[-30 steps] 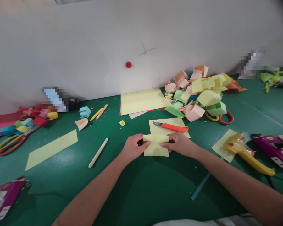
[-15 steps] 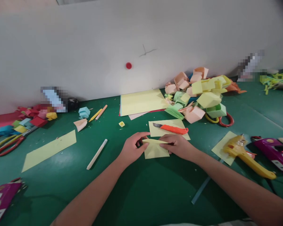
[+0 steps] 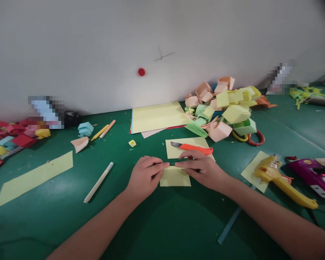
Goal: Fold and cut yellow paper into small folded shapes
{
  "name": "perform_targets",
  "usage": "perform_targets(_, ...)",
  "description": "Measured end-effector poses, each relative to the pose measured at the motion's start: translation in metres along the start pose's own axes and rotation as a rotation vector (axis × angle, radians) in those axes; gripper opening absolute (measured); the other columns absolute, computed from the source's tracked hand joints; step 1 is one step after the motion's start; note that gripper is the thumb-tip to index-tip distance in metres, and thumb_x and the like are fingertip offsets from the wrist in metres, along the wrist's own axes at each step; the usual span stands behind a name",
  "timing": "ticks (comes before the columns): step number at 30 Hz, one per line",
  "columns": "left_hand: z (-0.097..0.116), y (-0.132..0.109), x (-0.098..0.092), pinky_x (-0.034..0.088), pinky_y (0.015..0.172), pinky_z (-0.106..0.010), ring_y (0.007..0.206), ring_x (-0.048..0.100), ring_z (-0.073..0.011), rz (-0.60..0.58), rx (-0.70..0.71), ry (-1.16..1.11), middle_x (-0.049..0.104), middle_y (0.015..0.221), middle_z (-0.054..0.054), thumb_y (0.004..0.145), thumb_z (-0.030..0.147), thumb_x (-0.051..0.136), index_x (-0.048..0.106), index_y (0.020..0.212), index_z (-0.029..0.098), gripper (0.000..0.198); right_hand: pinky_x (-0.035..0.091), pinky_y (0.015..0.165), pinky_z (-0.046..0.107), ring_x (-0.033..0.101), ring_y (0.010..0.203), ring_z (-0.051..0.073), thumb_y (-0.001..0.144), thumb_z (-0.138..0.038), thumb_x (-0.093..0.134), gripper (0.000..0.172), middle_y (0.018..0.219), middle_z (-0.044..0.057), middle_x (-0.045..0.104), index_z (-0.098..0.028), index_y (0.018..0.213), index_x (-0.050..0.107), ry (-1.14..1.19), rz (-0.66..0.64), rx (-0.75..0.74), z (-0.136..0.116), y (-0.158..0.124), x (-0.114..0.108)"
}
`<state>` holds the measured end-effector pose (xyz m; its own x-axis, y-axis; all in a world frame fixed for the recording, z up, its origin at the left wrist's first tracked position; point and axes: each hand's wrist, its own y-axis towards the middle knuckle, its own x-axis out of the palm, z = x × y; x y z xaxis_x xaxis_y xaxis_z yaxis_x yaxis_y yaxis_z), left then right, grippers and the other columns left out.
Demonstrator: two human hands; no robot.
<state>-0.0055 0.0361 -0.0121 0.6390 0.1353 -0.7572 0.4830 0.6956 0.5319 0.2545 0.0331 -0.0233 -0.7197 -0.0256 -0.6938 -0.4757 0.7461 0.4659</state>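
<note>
A: Where is the paper?
B: On the desk, between the left hand and the right hand; both grasp its far edge.
A: Handling?
B: Likely light, flexible, easily creased; slipping improbable. Hold gently at both ends of that edge.

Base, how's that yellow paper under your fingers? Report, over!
Left grip, right grip: both at far edge of yellow paper. Near part in plain view. Orange cutter just beyond, blade out, not touching paper.
</note>
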Motion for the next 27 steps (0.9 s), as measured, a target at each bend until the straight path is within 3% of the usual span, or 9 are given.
perform_targets(6, -0.004, -0.001, -0.001, 0.054, 0.077, -0.033, 0.094, 0.071, -0.0176, 0.035, -0.259, 0.025, 0.077, 0.107, 0.001, 0.096, 0.019, 0.056, 0.075, 0.111, 0.029, 0.026, 0.058, 0.075, 0.033, 0.064, 0.103, 0.022, 0.098, -0.01, 0.052, 0.036, 0.12, 0.009, 0.067, -0.03, 0.116, 0.075, -0.172, 0.082, -0.118, -0.008, 0.003, -0.002)
perform_targets(10, -0.001, 0.001, -0.002, 0.051, 0.086, -0.037, 0.103, 0.069, -0.0197, -0.012, -0.164, 0.036, 0.076, 0.112, -0.001, 0.096, 0.022, 0.056, 0.073, 0.113, 0.026, 0.025, 0.059, 0.081, 0.036, 0.064, 0.105, 0.022, 0.098, -0.011, 0.053, 0.033, 0.12, 0.009, 0.068, -0.028, 0.118, 0.074, -0.167, 0.067, -0.127, -0.006, 0.003, 0.0)
perform_targets(15, 0.007, 0.003, -0.003, 0.045, 0.092, -0.041, 0.109, 0.064, -0.0229, -0.244, -0.048, 0.011, 0.073, 0.118, -0.002, 0.093, 0.032, 0.063, 0.07, 0.111, 0.023, 0.021, 0.058, 0.088, 0.039, 0.063, 0.11, 0.023, 0.097, -0.014, 0.057, 0.029, 0.121, 0.009, 0.067, -0.026, 0.118, 0.072, -0.099, 0.059, -0.083, 0.0, 0.002, 0.004)
perform_targets(20, 0.014, 0.003, -0.004, 0.04, 0.094, -0.044, 0.107, 0.063, -0.0262, -0.398, 0.028, 0.029, 0.072, 0.115, -0.003, 0.085, 0.055, 0.071, 0.065, 0.117, 0.022, 0.046, 0.058, 0.086, 0.038, 0.066, 0.1, 0.021, 0.096, -0.014, 0.058, 0.021, 0.109, 0.007, 0.072, -0.023, 0.106, 0.075, -0.059, 0.034, -0.097, 0.0, 0.002, 0.006)
perform_targets(25, 0.011, 0.0, -0.001, 0.041, 0.086, -0.039, 0.099, 0.063, -0.0225, -0.331, -0.039, 0.04, 0.073, 0.105, -0.002, 0.095, 0.034, 0.06, 0.066, 0.106, 0.023, 0.017, 0.058, 0.083, 0.035, 0.068, 0.094, 0.019, 0.096, -0.013, 0.057, 0.02, 0.102, 0.006, 0.074, -0.022, 0.103, 0.074, -0.041, 0.073, -0.07, -0.001, 0.002, 0.005)
perform_targets(27, 0.008, -0.001, 0.0, 0.042, 0.083, -0.038, 0.095, 0.063, -0.0206, -0.284, -0.043, 0.052, 0.073, 0.102, -0.002, 0.098, 0.025, 0.054, 0.067, 0.104, 0.023, 0.014, 0.059, 0.083, 0.035, 0.068, 0.095, 0.019, 0.097, -0.014, 0.056, 0.022, 0.103, 0.006, 0.074, -0.023, 0.107, 0.074, -0.05, 0.082, -0.068, -0.003, 0.003, 0.004)
